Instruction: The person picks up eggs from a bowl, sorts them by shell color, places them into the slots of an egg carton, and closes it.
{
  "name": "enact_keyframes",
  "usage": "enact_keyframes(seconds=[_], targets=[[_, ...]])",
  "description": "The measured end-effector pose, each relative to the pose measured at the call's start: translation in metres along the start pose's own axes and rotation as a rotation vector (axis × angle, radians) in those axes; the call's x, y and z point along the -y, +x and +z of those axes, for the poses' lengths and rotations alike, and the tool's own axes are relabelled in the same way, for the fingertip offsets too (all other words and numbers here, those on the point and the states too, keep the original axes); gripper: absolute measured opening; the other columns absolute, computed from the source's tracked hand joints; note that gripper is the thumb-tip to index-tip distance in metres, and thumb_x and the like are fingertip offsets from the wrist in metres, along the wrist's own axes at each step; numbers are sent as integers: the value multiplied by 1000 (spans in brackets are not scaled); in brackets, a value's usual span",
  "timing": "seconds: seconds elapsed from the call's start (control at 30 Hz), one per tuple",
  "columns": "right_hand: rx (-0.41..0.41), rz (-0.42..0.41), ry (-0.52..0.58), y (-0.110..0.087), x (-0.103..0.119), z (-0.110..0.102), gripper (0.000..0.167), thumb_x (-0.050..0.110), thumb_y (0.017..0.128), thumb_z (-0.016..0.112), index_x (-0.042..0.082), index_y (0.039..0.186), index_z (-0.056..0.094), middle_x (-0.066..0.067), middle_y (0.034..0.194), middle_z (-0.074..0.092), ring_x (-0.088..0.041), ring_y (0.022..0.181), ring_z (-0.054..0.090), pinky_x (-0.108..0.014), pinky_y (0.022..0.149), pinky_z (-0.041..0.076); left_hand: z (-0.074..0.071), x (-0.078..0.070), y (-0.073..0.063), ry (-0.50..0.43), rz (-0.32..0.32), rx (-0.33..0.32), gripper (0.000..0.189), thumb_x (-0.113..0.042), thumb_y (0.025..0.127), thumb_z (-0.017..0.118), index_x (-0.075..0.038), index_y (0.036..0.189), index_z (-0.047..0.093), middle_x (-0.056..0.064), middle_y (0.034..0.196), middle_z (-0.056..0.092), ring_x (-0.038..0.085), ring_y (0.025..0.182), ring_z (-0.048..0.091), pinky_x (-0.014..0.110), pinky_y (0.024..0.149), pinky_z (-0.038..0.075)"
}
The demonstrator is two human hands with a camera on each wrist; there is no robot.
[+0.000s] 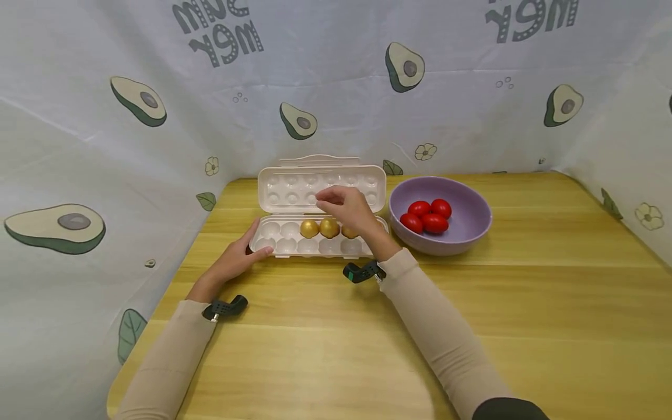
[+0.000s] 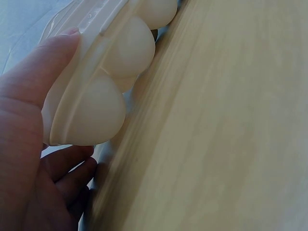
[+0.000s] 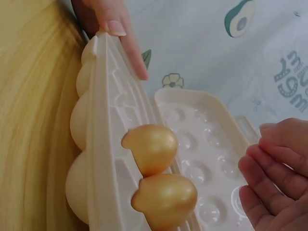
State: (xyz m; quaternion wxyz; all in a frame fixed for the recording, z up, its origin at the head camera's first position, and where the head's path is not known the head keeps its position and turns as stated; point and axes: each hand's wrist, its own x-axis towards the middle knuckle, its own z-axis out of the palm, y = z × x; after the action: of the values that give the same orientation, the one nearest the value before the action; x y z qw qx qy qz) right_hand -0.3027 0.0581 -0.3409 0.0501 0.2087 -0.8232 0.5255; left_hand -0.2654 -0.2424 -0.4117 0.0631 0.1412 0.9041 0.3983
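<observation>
A white plastic egg carton (image 1: 266,231) lies open on the table, its lid (image 1: 322,170) tipped back. Three gold eggs (image 1: 329,228) sit in its back row, the rightmost partly hidden by the right hand in the head view. My left hand (image 1: 237,258) grips the carton's left end. In the left wrist view the thumb (image 2: 53,60) lies on the rim and the fingers (image 2: 72,168) are by the end cup (image 2: 96,113). Above the eggs hovers my right hand (image 1: 350,209), empty, its fingers loosely bent, seen beside the lid in the right wrist view.
Right of the carton stands a purple bowl (image 1: 479,224) holding several red eggs (image 1: 434,223). The wooden table (image 1: 294,350) extends toward me and to the right. Behind it hangs a white cloth (image 1: 346,105) printed with avocados.
</observation>
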Motion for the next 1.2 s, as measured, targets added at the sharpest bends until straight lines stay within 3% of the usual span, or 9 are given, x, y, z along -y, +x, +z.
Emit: enact_keyframes(seconds=[0.4, 0.73, 0.97, 1.2], targets=[[-24, -33, 14, -9, -7, -43, 29, 16, 91, 69, -2, 114, 68, -13, 112, 68, -25, 102, 65, -35, 91, 51, -2, -2, 4, -18, -6, 6, 93, -52, 90, 62, -22, 157, 4, 17, 158, 17, 35, 143, 20, 52, 114, 19], [-50, 101, 123, -34, -7, -77, 38, 25, 92, 68, 6, 124, 64, -13, 124, 63, -17, 110, 60, -33, 99, 45, -1, 3, 5, -7, 0, 7, 93, -52, 91, 61, -22, 157, 3, 15, 159, 15, 35, 144, 19, 53, 114, 18], [-98, 60, 5, -44, -20, -97, 38, 22, 91, 69, 2, 122, 65, -15, 121, 65, -22, 108, 63, -22, 90, 49, -1, 3, 1, -11, 7, 5, 92, -50, 91, 61, -21, 157, 4, 17, 158, 17, 35, 143, 21, 52, 114, 20], [-131, 119, -52, -50, -25, -112, 37, 27, 90, 70, 6, 120, 67, -11, 119, 66, -18, 105, 63, -16, 83, 50, -1, 2, 0, -6, -6, -4, 93, -51, 90, 61, -21, 157, 4, 17, 158, 16, 35, 143, 21, 53, 114, 19]])
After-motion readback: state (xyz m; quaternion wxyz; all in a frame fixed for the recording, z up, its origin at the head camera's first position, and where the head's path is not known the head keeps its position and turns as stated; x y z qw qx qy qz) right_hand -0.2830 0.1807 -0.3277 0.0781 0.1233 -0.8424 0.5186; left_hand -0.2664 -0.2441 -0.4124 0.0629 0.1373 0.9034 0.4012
